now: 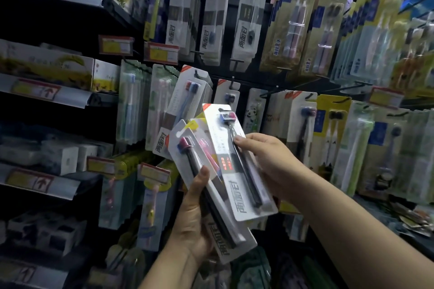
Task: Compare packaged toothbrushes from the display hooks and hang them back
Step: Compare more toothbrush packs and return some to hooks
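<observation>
Pinched by right hand (265,159), thumb on the front and fingers behind: white pack (237,171), held up just left of and below panda pack (252,112) on the wall. Gripped by left hand (195,218), thumb across the blister: lower pack (182,148), further left of and lower than panda pack, partly tucked under the white pack, with a pink-brush pack (206,148) fanned behind it.

Probably very light, every one. Flat card backs, stiff enough lengthwise yet easy to bend. Clear plastic blisters, glossy, likely slick and quick to dent. Dark slim handles and red-and-blue bristle heads under the plastic.

Best taken at the card edges or mid-length, away from the punched hang hole at the top. For rehanging, hole to be kept free and lined up with wire hook (233,82), up and left of panda pack.
</observation>
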Tool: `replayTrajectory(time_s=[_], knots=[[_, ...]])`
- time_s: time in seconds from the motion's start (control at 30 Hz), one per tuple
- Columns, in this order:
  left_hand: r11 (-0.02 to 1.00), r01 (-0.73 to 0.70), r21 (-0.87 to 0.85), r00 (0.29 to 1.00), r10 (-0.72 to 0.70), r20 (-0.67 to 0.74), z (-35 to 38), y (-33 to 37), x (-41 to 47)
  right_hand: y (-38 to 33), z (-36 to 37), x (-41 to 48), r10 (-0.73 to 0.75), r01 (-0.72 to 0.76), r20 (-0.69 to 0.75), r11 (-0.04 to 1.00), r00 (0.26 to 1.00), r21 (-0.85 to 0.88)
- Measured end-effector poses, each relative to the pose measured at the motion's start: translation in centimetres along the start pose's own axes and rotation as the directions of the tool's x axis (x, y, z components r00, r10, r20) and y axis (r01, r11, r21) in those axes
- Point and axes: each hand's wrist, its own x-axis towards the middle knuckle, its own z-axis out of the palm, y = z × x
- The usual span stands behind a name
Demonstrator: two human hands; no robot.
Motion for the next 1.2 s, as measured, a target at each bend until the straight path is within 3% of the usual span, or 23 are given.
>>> replayTrajectory(time_s=[0.3, 0.43, 0.57, 0.73, 0.93, 1.2], knots=[[0.999, 0.03, -0.038, 0.972, -0.021, 0.235, 0.4, -0.6, -0.3, -1.0, 0.0, -0.8, 0.236, -0.251, 0.141, 0.963, 0.961, 0.098], [1.0, 0.0, -0.011, 0.98, 0.002, 0.197, 0.5, -0.8, 0.1, -1.0, 0.2, -1.0, 0.232, -0.242, 0.101, 0.965, 0.968, 0.101], [0.998, -0.039, -0.044, 0.989, 0.045, 0.144, 0.1, -0.5, 0.6, -1.8, -0.2, -0.8, 0.162, -0.154, -0.04, 0.978, 0.986, 0.14], [0.996, -0.043, -0.079, 0.993, 0.052, 0.108, -0.3, -0.1, 0.9, -1.2, -0.3, -0.6, 0.172, -0.172, -0.027, 0.985, 0.985, -0.01], [0.986, 0.082, -0.146, 0.997, -0.078, 0.029, 0.1, -0.1, 0.8, -1.1, -0.1, -0.1, 0.138, -0.137, -0.091, 0.99, 0.986, 0.014], [0.983, 0.016, -0.184, 0.999, -0.022, -0.027, 0.7, 0.4, 0.7, -1.5, -0.9, 1.4, 0.141, -0.138, -0.11, 0.99, 0.984, 0.032]])
